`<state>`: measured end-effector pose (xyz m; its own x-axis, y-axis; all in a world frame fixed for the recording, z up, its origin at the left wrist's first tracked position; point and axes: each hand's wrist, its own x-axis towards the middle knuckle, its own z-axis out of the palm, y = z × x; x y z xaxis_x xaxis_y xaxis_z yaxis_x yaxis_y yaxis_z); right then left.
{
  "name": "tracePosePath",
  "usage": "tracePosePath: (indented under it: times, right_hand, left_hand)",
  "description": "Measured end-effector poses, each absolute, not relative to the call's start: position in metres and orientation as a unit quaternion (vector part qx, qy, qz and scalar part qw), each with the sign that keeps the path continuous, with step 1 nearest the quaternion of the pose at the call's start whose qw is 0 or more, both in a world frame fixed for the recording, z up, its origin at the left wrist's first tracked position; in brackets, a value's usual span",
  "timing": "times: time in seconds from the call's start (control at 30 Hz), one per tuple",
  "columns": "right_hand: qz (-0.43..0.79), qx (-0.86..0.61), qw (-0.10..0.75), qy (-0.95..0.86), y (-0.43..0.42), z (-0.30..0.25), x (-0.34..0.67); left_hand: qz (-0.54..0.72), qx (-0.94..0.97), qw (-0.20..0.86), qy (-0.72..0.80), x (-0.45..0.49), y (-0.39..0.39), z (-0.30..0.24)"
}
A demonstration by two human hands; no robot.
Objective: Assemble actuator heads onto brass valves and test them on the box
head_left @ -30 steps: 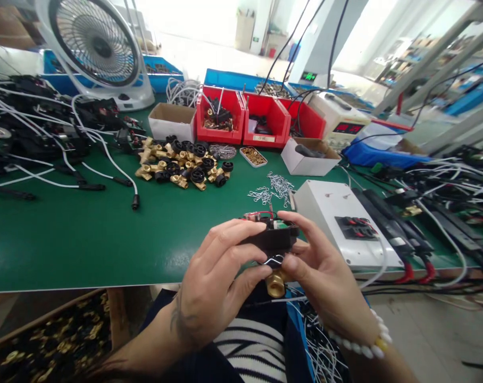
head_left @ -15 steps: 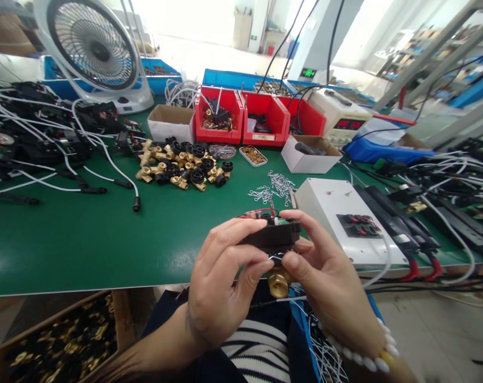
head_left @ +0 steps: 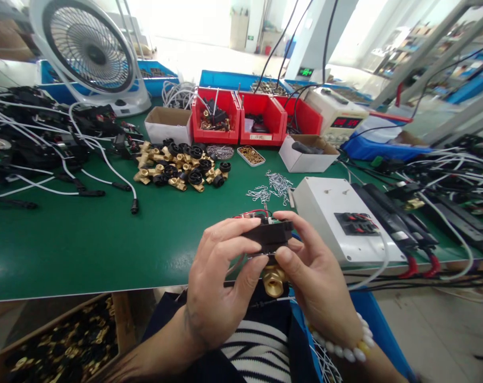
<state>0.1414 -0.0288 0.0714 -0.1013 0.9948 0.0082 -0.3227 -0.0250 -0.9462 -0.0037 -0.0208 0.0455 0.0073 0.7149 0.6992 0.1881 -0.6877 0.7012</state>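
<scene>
One green bench [head_left: 153, 239]: spans the scene, the work held above its near edge

One pale control box [head_left: 323, 218]: on the bench, right of the work

One left hand [head_left: 217, 282]: fingers bent and gripping the left part of a black housing [head_left: 271, 236], thumb closed in from below

One right hand [head_left: 321, 282]: fingers wrapped round the housing's right end, thumb pressed low on the face near the joint

The black housing: between both hands, roughly level, open side apparently up; best steadied by the right grip so the left thumb can push straight

One brass fitting [head_left: 274, 282]: below the housing, its round mouth toward the viewer; judged wise to hold it square to the housing while pressure goes on, as a skewed seat may bind

Red wires [head_left: 249, 213]: along the housing's upper edge; better left unpinched by the upper fingers

Wire clips [head_left: 279, 183], loose: piled on the bench beyond the hands; whether one sits at the joint is hidden by the thumbs
</scene>
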Motion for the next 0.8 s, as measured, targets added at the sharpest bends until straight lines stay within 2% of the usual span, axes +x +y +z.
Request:
tracePosePath:
  times: [0.07, 0.13, 0.2, 0.27, 0.33, 0.43, 0.47, 0.53, 0.6, 0.8]
  right_hand:
    - [0.604, -0.379, 0.55, -0.434, -0.03, 0.07, 0.14]
    - [0.598, -0.385, 0.535, -0.455, -0.03, 0.074, 0.14]
    - [0.583, -0.41, 0.47, -0.52, -0.025, 0.084, 0.147]
    - [0.511, -0.465, 0.375, -0.618, -0.012, 0.097, 0.166]
    - [0.336, -0.548, 0.324, -0.694, 0.01, 0.111, 0.195]
    - [0.05, -0.649, 0.343, -0.677, 0.055, 0.121, 0.249]
    - [0.064, -0.683, 0.31, -0.658, 0.07, 0.12, 0.265]
    - [0.168, -0.712, 0.24, -0.638, 0.092, 0.116, 0.289]
    - [0.234, -0.713, 0.208, -0.628, 0.104, 0.108, 0.301]
    - [0.237, -0.725, 0.256, -0.594, 0.102, 0.092, 0.3]
  left_hand:
    - [0.654, 0.602, 0.307, 0.341, -0.005, -0.019, 0.045]
    - [0.622, 0.501, 0.493, 0.345, -0.007, -0.015, 0.046]
    - [0.531, 0.4, 0.675, 0.321, -0.007, -0.011, 0.047]
    - [0.48, 0.331, 0.756, 0.297, -0.007, -0.008, 0.047]
    - [0.482, 0.297, 0.77, 0.293, -0.006, -0.007, 0.048]
    - [0.481, 0.285, 0.782, 0.277, -0.006, -0.008, 0.049]
    - [0.481, 0.285, 0.783, 0.27, -0.007, -0.009, 0.05]
    - [0.485, 0.288, 0.783, 0.262, -0.008, -0.01, 0.052]
    - [0.484, 0.286, 0.785, 0.259, -0.01, -0.011, 0.054]
    - [0.477, 0.274, 0.804, 0.226, -0.011, -0.015, 0.057]
